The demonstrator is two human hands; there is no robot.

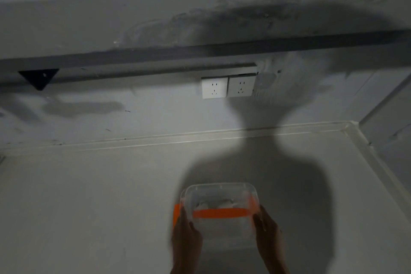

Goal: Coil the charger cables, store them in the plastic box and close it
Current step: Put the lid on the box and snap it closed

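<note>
Two-handed hold, lower middle of frame: left hand (186, 230) and right hand (268, 232) curled round opposite sides of box (219, 193), probably steadying it for closing. Pale cables (214, 203), blurred, seemingly inside. Resting on table (89, 196) or lifted: cannot tell.

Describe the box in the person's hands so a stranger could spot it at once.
Find the pale table under the wall with two sockets. Near its front, in the person's shadow, the left hand and right hand grip a clear plastic box. Its orange band is the only bright colour here.
</note>
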